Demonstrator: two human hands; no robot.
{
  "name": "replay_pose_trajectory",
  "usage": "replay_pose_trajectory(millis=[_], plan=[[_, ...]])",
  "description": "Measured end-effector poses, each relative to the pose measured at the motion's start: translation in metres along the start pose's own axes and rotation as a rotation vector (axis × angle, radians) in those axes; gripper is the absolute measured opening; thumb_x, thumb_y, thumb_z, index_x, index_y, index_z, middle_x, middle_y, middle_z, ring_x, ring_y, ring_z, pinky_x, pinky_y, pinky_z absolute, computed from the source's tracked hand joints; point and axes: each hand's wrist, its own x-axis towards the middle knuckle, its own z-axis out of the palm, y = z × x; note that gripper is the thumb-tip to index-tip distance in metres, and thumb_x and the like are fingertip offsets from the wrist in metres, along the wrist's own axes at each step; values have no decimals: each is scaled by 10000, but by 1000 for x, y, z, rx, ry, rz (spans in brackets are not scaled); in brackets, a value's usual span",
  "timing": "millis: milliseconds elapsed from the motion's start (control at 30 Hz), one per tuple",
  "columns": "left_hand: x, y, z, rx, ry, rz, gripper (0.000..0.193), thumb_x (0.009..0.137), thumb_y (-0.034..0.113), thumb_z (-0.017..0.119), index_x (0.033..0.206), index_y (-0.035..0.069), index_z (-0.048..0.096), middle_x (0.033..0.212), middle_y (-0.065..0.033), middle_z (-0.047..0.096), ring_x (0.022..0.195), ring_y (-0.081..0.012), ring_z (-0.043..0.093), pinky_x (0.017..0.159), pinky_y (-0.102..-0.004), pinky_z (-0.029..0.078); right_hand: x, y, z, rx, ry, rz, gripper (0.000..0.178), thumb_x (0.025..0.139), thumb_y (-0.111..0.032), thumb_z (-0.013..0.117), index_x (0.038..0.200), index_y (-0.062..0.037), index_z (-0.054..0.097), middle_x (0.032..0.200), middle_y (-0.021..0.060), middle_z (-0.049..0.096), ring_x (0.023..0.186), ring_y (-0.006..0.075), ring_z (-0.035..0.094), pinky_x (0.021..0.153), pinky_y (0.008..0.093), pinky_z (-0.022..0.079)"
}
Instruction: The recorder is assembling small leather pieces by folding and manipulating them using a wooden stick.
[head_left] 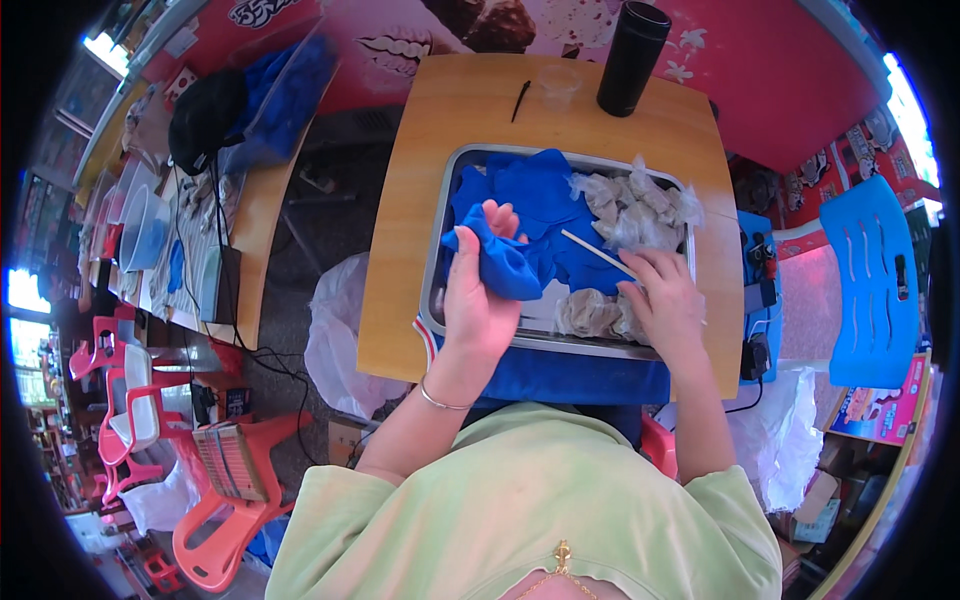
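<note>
My left hand (482, 300) is closed around a piece of blue fabric (507, 268), which bunches over the palm and fingers. In my right hand (668, 298) is a thin pale stick (598, 252), pinched near one end, its other end pointing left toward the fabric. Both hands are over a shallow metal tray (440, 285). More blue fabric pieces (545, 185) lie heaped in its far and middle part. Crumpled clear plastic bags with beige contents (635, 205) fill the far right corner, and another beige bundle (588, 313) lies left of my right hand.
The tray rests on a wooden table (400, 220). Toward its far edge stand a black tumbler (634, 58) and a clear plastic cup (559, 86), beside a black pen (521, 101). A blue chair (870, 285) is at right; a white plastic bag (345, 335) hangs at left.
</note>
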Motion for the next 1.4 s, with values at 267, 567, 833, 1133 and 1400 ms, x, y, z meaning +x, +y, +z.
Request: replay_pose_trajectory(millis=[267,567,833,1133,1400], plan=[[-15,-36,25,-130,-90,-149,430,946,460,424,1302,218,429,1383,-43,414,1230,-217,411,1050,-402,330,18,-81,16,1001,110,273,301,801,-191,693,1027,-19,593,861,124,637,782,186,618,722,279,476],[-20,-25,18,-298,-185,-388,774,915,641,221,1434,69,267,1447,-120,340,1330,-247,322,1111,-391,246,38,-35,-65,1273,-245,34,186,838,-179,623,894,-6,586,724,79,582,662,122,568,578,272,439],[-27,-17,25,-240,-315,-562,847,893,677,192,1410,12,282,1428,-150,354,1342,-268,308,1122,-399,229,30,-35,-49,828,-137,-142,171,834,-179,630,842,-15,583,692,140,597,616,290,598,555,331,454],[1,-14,17,1157,-669,62,226,799,46,689,982,29,558,914,-33,599,814,-130,595,691,-250,475,6,-17,-25,737,-91,90,210,810,-136,690,958,-53,566,843,128,619,784,286,634,684,329,488],[36,-45,15,1361,-1148,384,223,735,21,695,895,26,539,837,-89,570,770,-269,588,667,-331,492,-14,34,-12,493,-66,-204,201,700,-46,700,864,-47,583,888,96,611,812,295,594,708,364,482]])
